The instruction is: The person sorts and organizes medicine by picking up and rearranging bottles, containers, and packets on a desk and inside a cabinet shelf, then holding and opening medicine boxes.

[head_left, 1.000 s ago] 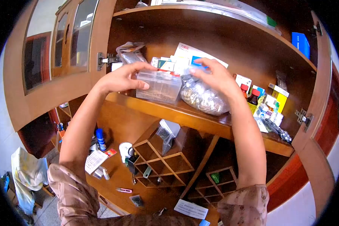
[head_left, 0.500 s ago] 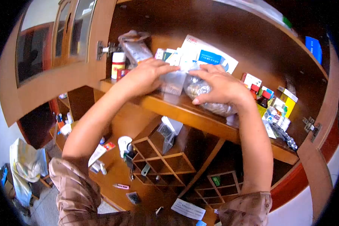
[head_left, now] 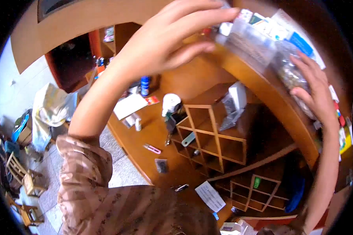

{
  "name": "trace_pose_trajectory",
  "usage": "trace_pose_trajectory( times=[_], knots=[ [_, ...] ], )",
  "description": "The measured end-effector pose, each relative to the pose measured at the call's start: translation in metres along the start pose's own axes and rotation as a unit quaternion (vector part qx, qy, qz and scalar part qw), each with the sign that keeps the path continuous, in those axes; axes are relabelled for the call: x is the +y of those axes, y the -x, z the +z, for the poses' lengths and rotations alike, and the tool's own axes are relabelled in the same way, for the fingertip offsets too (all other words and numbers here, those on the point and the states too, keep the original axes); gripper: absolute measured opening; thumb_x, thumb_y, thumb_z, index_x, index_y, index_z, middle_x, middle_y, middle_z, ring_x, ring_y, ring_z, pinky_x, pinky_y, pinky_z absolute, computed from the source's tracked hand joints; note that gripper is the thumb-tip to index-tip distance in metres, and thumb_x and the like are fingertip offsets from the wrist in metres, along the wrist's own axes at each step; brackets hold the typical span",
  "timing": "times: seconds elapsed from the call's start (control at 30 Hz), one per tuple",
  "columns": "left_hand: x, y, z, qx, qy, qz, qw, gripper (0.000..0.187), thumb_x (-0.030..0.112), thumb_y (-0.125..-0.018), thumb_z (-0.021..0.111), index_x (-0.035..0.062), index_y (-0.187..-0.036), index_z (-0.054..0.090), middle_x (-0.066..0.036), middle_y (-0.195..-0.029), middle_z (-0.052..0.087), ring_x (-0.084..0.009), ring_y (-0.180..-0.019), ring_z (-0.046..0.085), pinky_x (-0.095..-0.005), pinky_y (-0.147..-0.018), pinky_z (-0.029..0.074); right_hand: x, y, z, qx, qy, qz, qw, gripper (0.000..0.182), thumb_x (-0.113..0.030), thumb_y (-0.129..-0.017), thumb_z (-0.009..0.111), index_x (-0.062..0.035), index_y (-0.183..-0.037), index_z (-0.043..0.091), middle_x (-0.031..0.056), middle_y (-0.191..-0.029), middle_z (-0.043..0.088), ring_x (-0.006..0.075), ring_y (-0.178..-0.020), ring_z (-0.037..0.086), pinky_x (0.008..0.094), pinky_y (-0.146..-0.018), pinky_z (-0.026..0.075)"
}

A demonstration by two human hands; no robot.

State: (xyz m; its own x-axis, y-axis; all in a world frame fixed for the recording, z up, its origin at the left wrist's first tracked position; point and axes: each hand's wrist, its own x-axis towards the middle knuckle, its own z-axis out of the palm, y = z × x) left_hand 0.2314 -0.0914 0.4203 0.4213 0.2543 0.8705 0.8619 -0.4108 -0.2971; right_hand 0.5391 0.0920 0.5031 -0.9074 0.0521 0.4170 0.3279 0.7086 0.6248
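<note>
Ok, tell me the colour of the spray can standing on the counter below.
Blue, with a pale cap; the spray can shows only in the head view.

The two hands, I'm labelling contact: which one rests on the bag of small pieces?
The right hand, pressed on the clear bag at the shelf edge; the left hand grips the clear plastic box.

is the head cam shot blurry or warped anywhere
Head view: strong fisheye, black corners, shelf edge bowed and tilted; motion blur smears the clear plastic box under the left hand and the bag by the right hand; bright daylight, desk sharper.
</note>
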Motion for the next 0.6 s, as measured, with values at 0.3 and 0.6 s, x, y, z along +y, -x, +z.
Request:
trace_pose_trajectory(
  times=[0.3,0.6],
  knots=[
    [0.067,0.405,0.048,0.001,-0.09,-0.662,0.744,0.017,0.016,-0.083,0.065,-0.0015,-0.083,0.063,-0.016,-0.073,0.063,-0.0296,-0.064,0.063,-0.0341,-0.058,0.05,-0.01,-0.018,-0.031,0.279,-0.175,-0.085,0.941,0.055,-0.039,-0.097,0.038,0.0067,-0.128,0.041,0.0193,-0.123,0.051,0.0268,-0.108,0.055,0.0324,-0.092,0.045],
    [0.106,0.437,0.112,-0.052,-0.02,-0.733,0.678,0.035,0.022,-0.077,0.071,0.0049,-0.105,0.06,-0.017,-0.096,0.057,-0.0289,-0.077,0.064,-0.0378,-0.067,0.051,-0.022,-0.02,-0.015,0.248,-0.097,-0.071,0.961,0.052,-0.037,-0.097,0.042,0.009,-0.121,0.046,0.0191,-0.112,0.056,0.0281,-0.095,0.059,0.035,-0.083,0.046]
  ],
)
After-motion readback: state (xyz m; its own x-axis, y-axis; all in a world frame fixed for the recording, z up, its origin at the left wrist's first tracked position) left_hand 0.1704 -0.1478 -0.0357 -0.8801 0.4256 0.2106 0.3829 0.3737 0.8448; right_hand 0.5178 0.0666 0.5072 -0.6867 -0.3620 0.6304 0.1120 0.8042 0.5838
